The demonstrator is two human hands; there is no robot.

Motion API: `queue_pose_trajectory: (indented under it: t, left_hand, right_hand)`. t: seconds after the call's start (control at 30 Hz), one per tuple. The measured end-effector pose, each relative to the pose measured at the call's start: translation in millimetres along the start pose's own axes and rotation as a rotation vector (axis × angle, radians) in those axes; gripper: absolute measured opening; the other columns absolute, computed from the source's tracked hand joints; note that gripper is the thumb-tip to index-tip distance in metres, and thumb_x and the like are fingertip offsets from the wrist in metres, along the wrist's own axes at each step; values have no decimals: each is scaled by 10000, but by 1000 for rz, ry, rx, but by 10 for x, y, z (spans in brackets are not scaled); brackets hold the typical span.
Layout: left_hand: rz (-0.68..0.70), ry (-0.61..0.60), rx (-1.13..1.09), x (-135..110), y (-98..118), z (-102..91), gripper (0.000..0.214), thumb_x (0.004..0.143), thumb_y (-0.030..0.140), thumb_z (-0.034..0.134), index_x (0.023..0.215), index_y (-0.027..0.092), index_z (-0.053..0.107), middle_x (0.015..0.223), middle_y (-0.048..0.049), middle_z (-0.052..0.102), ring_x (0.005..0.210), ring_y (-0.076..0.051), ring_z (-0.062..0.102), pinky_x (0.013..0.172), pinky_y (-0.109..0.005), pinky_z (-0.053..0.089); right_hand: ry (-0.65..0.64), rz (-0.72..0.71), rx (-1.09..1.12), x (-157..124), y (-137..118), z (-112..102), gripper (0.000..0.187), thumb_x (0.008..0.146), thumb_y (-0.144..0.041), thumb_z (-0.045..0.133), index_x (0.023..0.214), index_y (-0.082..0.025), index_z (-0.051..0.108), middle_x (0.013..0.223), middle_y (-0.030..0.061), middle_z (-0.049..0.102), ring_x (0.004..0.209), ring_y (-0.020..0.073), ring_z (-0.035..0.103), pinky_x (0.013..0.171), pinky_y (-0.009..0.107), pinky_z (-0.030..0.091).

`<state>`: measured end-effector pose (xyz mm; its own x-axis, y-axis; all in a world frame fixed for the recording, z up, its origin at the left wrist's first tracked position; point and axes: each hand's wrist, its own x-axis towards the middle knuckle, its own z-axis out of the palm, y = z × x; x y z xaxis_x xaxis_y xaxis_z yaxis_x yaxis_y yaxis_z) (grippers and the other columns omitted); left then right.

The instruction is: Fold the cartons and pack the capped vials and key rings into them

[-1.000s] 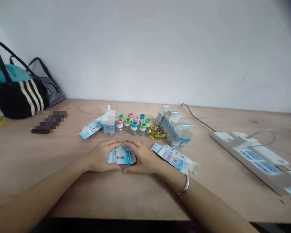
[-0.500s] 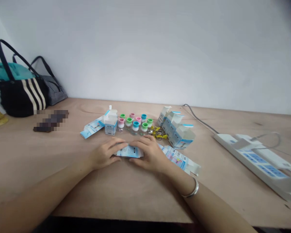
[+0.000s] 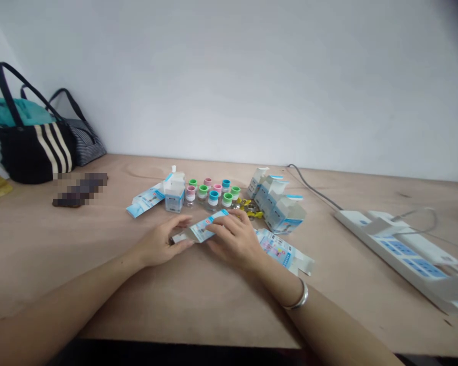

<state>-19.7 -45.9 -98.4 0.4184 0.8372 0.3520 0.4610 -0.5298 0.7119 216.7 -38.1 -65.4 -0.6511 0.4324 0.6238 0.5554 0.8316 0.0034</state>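
Both my hands hold a narrow blue-and-white cardboard carton [image 3: 200,229] at a slant above the wooden table [image 3: 99,229]. My left hand [image 3: 158,243] pinches its near left end, and my right hand [image 3: 234,241] lies over its far right end. Just behind stand several small glass vials with green, pink and blue caps [image 3: 211,195]. A flattened printed carton [image 3: 280,249] lies against my right hand. Folded cartons stand at the back right [image 3: 278,206] and back left [image 3: 174,194]. Another flat carton [image 3: 147,201] lies beside the left one.
Yellow-and-clear blister pieces [image 3: 248,207] lie beside the vials. A white power strip [image 3: 393,249] with a grey cable [image 3: 313,190] sits at the right. Two bags [image 3: 34,147] and a pixelated dark object [image 3: 80,189] are at the back left, before a white wall.
The carton has turned from lying nearly level to a slant, its right end now raised toward the vials. My hands have shifted their hold along it.
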Motion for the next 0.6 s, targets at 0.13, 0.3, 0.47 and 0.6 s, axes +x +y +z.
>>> queue_pose_trajectory:
  t: [0.13, 0.3, 0.47, 0.6]
  left_hand:
    - [60, -107, 96, 8, 29, -28, 635, 742, 360, 688, 1308, 246, 425, 1314, -81, 523, 1189, -266, 513, 1001, -428, 437]
    - [27, -108, 117, 28, 5, -18, 599, 779, 304, 635, 1328, 245, 404, 1351, -74, 503, 1225, -261, 489, 1031, -439, 410]
    - [-33, -178, 35, 24, -47, -52, 527, 768, 94, 512, 1274, 234, 462, 1300, -59, 557, 1184, -230, 537, 1016, -410, 433]
    - [-20, -275, -114, 9, -31, -171, 573, 692, 27, 512, 1228, 225, 470, 1252, -61, 577, 1169, -209, 550, 996, -375, 452]
  right_hand:
    - [-107, 25, 96, 0, 35, -11, 429, 740, -524, 650, 1010, -192, 618, 997, 81, 664, 899, 222, 592, 863, 392, 369]
    - [-268, 79, 147, 22, 237, -33, 836, 599, -591, 737, 1285, -174, 502, 1301, 151, 525, 1200, 316, 457, 976, 453, 335]
    - [-350, 110, 211, 7, 318, -38, 847, 595, -573, 754, 1300, -184, 493, 1287, 138, 555, 1201, 312, 482, 999, 464, 333]
    - [-379, 143, 318, 14, 258, -50, 676, 639, -542, 741, 1208, -215, 579, 1173, 107, 636, 1064, 289, 588, 887, 398, 430]
